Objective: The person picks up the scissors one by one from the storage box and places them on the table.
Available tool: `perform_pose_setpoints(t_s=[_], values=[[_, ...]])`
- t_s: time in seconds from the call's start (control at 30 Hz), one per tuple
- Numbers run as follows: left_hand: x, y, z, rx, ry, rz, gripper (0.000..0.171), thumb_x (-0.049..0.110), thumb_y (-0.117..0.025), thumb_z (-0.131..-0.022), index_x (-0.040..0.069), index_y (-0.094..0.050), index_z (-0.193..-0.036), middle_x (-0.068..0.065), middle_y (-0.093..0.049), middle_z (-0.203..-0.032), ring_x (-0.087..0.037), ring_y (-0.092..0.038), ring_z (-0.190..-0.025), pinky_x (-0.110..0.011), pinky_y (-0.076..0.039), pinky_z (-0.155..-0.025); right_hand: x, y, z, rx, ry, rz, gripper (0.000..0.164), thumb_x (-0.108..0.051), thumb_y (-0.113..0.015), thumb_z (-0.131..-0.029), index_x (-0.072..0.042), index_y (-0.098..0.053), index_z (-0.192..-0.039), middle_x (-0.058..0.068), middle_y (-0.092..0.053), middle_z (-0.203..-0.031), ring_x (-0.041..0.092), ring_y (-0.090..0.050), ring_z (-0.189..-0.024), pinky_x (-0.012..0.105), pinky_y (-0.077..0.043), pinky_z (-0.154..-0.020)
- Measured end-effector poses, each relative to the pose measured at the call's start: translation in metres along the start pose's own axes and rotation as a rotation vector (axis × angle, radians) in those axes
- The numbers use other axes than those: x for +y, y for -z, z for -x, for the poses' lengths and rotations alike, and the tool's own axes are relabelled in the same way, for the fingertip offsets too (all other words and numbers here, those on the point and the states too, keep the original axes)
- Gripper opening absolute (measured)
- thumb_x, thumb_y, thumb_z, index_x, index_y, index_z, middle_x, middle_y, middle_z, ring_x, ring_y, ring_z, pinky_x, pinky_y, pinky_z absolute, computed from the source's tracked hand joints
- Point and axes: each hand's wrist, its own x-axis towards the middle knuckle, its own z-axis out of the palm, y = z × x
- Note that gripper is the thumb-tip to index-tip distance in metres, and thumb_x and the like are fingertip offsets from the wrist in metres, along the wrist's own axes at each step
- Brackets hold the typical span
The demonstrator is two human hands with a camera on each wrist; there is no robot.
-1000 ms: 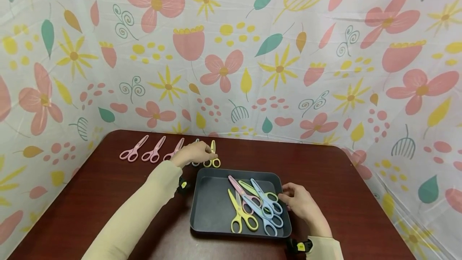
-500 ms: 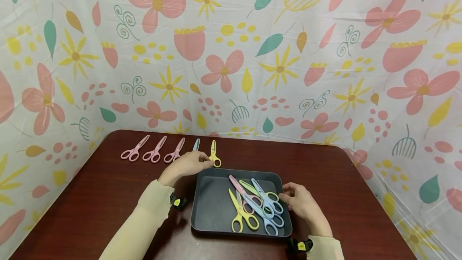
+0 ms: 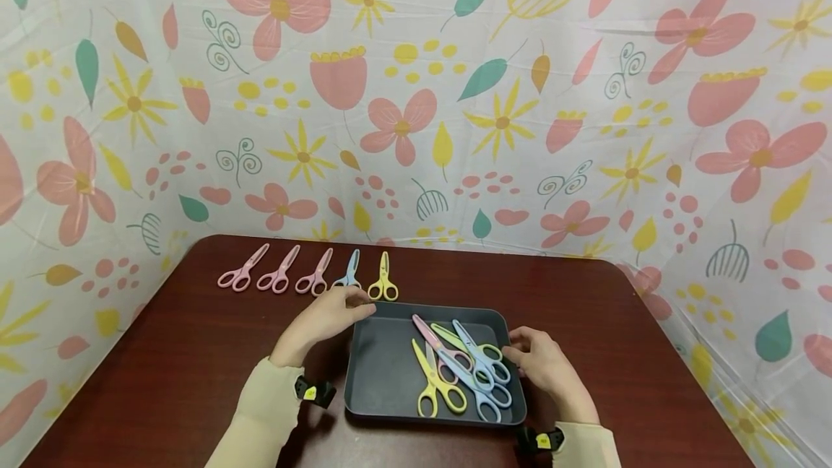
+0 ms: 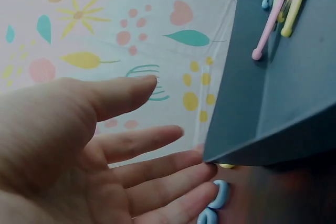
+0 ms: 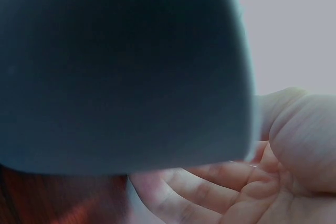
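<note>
My left hand point(image 3: 328, 320) is at the far left corner of the dark grey tray point(image 3: 373, 388). Its fingers look straight in the left wrist view, with the thumb spread and nothing held; whether the fingertips touch the tray corner, I cannot tell. The right hand point(image 3: 544, 365) grips the tray's right wall, thumb at the rim and fingers outside. Inside the tray lie several scissors in a loose pile, including yellow scissors point(image 3: 432, 385), light blue scissors point(image 3: 482, 358) and pink scissors point(image 3: 425, 329). Behind the left hand, blue scissors point(image 3: 352, 266) have their handles partly hidden.
A row of scissors runs along the table's back left: several pink scissors point(image 3: 243, 268), the blue ones, and yellow scissors point(image 3: 384, 276) just behind the tray. The reddish-brown table point(image 3: 162, 367) stands against a flower-printed curtain point(image 3: 416, 92).
My left hand has come from over the back row down and left to the tray corner, uncovering the yellow and blue scissors there. The right hand stays put.
</note>
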Motion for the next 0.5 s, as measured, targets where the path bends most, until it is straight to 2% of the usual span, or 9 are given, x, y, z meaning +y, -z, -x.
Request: perform_pose_setpoints(t_s=[0.17,0.33,0.5], values=[[-0.005,-0.009,0.007,0.058,0.037,0.038,0.038,0.025,-0.071,-0.09,0.007,-0.064,-0.123,-0.011,-0.062,-0.121,-0.026,-0.06,-0.108,-0.045,-0.048,-0.087,0.001,0.0,0.0,0.0,0.002,-0.002,0.025,-0.009,-0.065,-0.092,0.003,-0.062,-0.114,0.005,-0.066,-0.09,0.018,-0.06,-0.072,0.035,-0.052,-0.063],[-0.008,-0.018,0.011,0.119,0.029,0.04,0.036,0.022,-0.07,-0.091,0.008,-0.063,-0.124,-0.01,-0.061,-0.123,-0.027,-0.06,-0.108,-0.046,-0.05,-0.084,0.003,0.0,-0.001,0.005,0.009,-0.005,0.025,-0.009,-0.065,-0.092,0.003,-0.062,-0.114,0.005,-0.066,-0.091,0.018,-0.061,-0.073,0.035,-0.052,-0.064],[-0.013,-0.022,0.015,0.187,0.02,0.054,0.032,0.014,-0.069,-0.091,0.005,-0.065,-0.121,-0.011,-0.064,-0.119,-0.025,-0.063,-0.101,-0.042,-0.051,-0.079,0.003,0.0,-0.001,0.002,0.009,-0.01,0.024,-0.008,-0.065,-0.092,0.003,-0.062,-0.114,0.005,-0.066,-0.091,0.018,-0.061,-0.075,0.036,-0.053,-0.064]])
